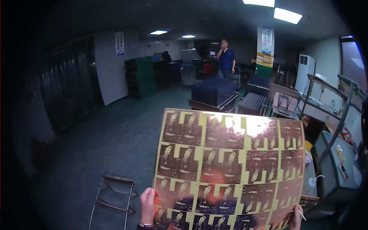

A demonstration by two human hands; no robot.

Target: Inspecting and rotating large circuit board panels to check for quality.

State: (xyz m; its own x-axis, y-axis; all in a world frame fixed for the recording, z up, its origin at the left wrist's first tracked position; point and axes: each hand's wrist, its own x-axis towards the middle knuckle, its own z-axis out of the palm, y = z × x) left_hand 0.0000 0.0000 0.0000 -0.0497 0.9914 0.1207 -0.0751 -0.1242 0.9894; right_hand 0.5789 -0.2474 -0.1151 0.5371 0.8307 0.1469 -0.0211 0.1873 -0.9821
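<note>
A large circuit board panel (222, 145), copper-brown with yellowish borders and rows of repeated patterns, fills the lower middle of the view. It is tilted up, and ceiling light glares off its upper edge. My left hand (147, 205) grips its lower left edge, fingers partly behind it, with a dark band at the wrist. At the lower right edge my right hand (296, 219) is closed on the panel too. A thin white pen-like stick (302, 216) juts out beside the right hand's fingers. The panel's bottom runs out of the picture.
A metal rack frame (114, 195) stands on the floor at lower left. Beyond the panel are a dark covered stack (214, 92) and a rack of upright panels (253, 103). A person (226, 57) in blue stands farther back. A cluttered workbench (337, 161) runs along the right.
</note>
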